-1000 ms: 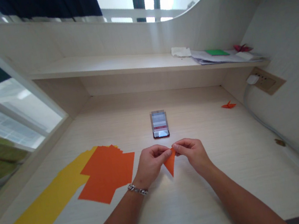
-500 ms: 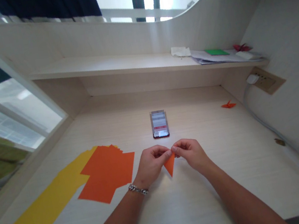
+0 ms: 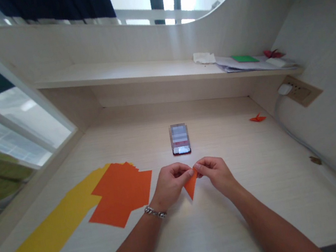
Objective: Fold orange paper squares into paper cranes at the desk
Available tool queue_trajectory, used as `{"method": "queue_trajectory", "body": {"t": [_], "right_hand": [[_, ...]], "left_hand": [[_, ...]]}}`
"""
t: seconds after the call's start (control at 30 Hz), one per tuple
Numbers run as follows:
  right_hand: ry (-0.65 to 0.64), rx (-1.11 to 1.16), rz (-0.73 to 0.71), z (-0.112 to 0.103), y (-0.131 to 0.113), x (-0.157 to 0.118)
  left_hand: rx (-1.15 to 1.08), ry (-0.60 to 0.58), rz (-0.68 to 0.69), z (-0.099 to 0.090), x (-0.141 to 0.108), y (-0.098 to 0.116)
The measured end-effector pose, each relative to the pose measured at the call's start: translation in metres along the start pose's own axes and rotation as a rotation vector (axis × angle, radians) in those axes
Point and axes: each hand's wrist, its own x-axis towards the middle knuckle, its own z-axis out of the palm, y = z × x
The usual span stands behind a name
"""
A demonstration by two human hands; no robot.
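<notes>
A small folded piece of orange paper (image 3: 191, 188) is held between my two hands, its narrow point hanging down toward me. My left hand (image 3: 173, 183) pinches its upper left side between thumb and fingers. At the top right corner, my right hand (image 3: 215, 173) pinches the paper with thumb and forefinger, the fingertips of both hands almost meeting. The folds behind my fingers are hidden. Left of my hands lie overlapping orange sheets (image 3: 121, 196), partly on top of fanned yellow sheets (image 3: 51, 225).
A phone (image 3: 179, 139) lies just beyond my hands. Far right on the desk (image 3: 236, 226) sits a small orange folded paper figure (image 3: 257, 118). A grey cable (image 3: 302, 142) runs from the wall socket (image 3: 302, 89). Papers (image 3: 231, 65) rest on the shelf (image 3: 133, 72) behind.
Both hands keep their pinch on the orange paper and have hardly moved. The paper's lower point has shifted very slightly left.
</notes>
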Motion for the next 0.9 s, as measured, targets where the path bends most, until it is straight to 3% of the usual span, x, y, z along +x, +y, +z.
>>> {"method": "queue_trajectory", "body": {"t": [0.13, 0.3, 0.53, 0.73, 0.9], "right_hand": [[-0.045, 0.078, 0.066, -0.001, 0.000, 0.001], [-0.069, -0.095, 0.022, -0.002, 0.004, 0.002], [0.093, -0.074, -0.010, 0.000, 0.008, 0.003], [-0.019, -0.061, 0.064, -0.002, 0.010, 0.004], [0.018, 0.001, 0.090, 0.000, 0.013, 0.004]], "left_hand": [[-0.010, 0.001, -0.018, -0.001, 0.001, -0.003], [0.045, -0.005, -0.024, -0.001, 0.001, -0.001], [-0.137, -0.003, -0.089, -0.002, 0.005, -0.007], [-0.158, -0.032, -0.090, -0.005, 0.006, -0.010], [-0.192, 0.002, -0.114, -0.005, 0.007, -0.010]]}}
